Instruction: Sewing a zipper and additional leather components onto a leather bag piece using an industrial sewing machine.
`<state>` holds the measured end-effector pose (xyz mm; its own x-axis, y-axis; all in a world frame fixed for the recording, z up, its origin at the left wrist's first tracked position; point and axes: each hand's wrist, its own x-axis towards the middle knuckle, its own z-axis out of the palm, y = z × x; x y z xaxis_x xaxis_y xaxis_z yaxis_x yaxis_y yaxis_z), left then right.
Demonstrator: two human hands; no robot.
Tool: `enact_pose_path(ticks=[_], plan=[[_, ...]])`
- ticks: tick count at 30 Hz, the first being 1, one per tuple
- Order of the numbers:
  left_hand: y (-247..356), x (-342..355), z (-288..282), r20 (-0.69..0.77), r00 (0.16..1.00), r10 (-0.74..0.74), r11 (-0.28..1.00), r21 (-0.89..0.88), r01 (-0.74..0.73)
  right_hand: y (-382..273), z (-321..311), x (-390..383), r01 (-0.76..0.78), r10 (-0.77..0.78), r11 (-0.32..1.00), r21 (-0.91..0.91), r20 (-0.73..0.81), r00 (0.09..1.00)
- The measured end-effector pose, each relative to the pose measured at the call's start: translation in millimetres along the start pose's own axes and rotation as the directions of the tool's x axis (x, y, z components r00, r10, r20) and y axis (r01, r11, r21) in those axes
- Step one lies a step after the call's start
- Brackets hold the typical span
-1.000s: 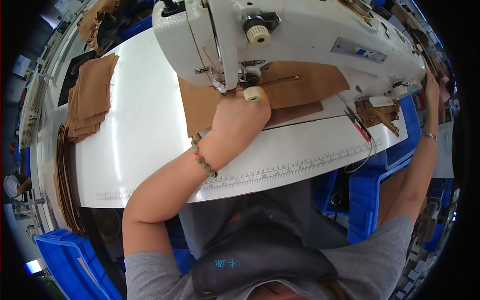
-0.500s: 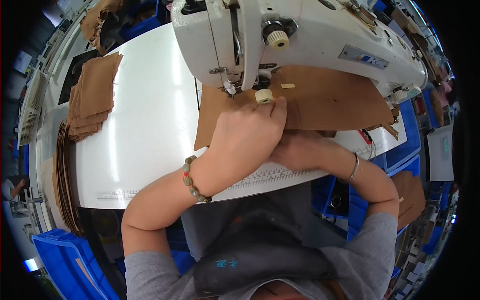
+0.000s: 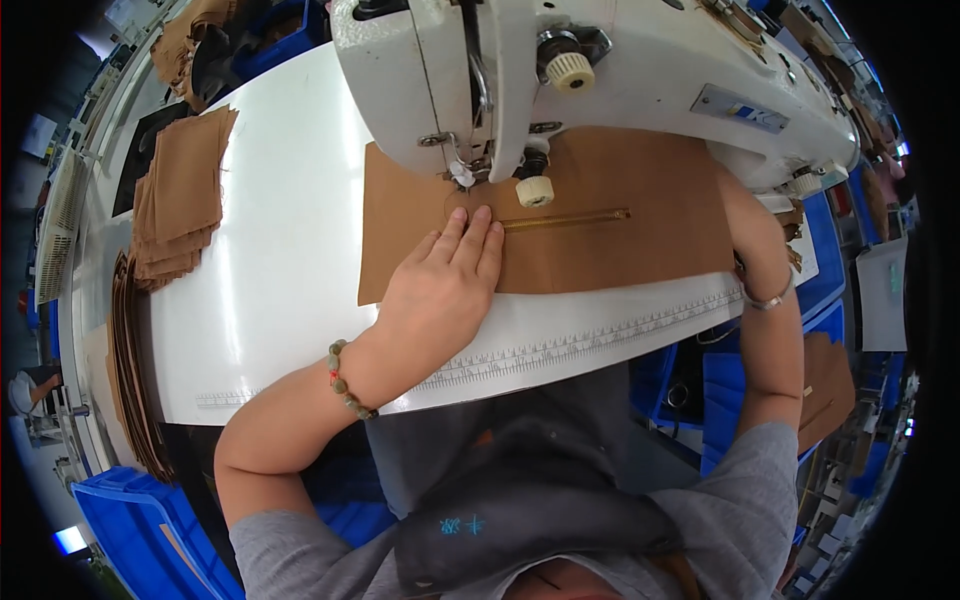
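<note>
A brown leather-like panel (image 3: 640, 260) lies on the white table under the white sewing machine (image 3: 650, 80). A narrow slot with a brass-coloured zipper (image 3: 570, 219) runs along its middle. My left hand (image 3: 440, 285) rests flat on the panel, fingers stretched toward the needle and presser foot (image 3: 464, 180), holding nothing. At the panel's right edge, my right hand (image 3: 752, 225) reaches up beneath the machine arm. Its fingers are hidden there, so I cannot tell whether it grips anything.
A stack of brown pieces (image 3: 180, 190) lies at the table's left, above a row of upright folded panels (image 3: 130, 360). A printed ruler (image 3: 580, 335) follows the near edge. Blue bins (image 3: 150, 520) stand at lower left and on the right.
My hands have parted: the left now lies flat, the right has moved far right. The panel shifted left and now shows a zipper slot; the small pale tag is out of view.
</note>
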<state>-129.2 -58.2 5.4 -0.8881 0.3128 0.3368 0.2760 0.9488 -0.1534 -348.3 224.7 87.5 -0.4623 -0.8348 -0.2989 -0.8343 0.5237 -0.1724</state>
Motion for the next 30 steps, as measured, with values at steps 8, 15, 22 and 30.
enact_pose_path(ticks=[8,15,22,30], plan=[[-34,27,-33,0.311,0.941,-0.137,0.915,-0.324,0.24,-66,-12,-33,0.076,-0.013,0.993,0.09,-0.559,0.829],[-62,37,-36,0.314,0.949,-0.036,0.702,-0.668,0.247,-104,45,54,0.354,-0.279,0.932,0.082,-0.464,0.841],[-60,22,-32,0.239,0.97,-0.042,0.746,-0.639,0.19,-118,66,63,0.302,-0.271,0.953,0.002,-0.439,0.857],[-60,-1,-22,0.104,0.976,-0.194,0.881,-0.418,0.22,-108,52,74,0.293,-0.246,0.955,0.047,-0.426,0.871]])
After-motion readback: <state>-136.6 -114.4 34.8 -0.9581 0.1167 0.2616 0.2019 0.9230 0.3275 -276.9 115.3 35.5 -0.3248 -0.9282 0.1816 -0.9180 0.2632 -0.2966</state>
